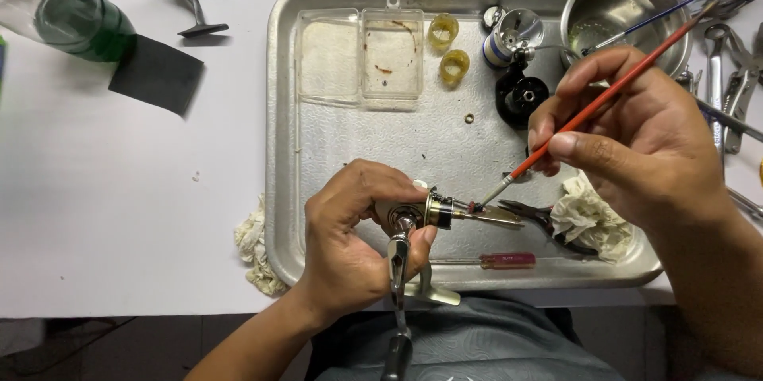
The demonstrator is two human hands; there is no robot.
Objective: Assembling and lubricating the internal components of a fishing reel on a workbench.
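Note:
My left hand (350, 230) grips a fishing reel body (433, 210), gold and black, over the near edge of a metal tray (334, 150). The reel's handle (397, 286) hangs down toward me. My right hand (636, 135) holds a thin red-handled brush (604, 99) like a pen. The brush's tip touches the reel's shaft (477, 208), where there is a red smear.
On the tray lie a clear open plastic box (362, 55), two yellow rings (449, 47), a spool (509, 39), a black part (520, 96), pliers (540, 218), a red screwdriver (497, 260) and crumpled tissue (588, 214). A steel bowl (624, 7) and wrenches (727, 87) sit right; a green bottle (75, 23) far left.

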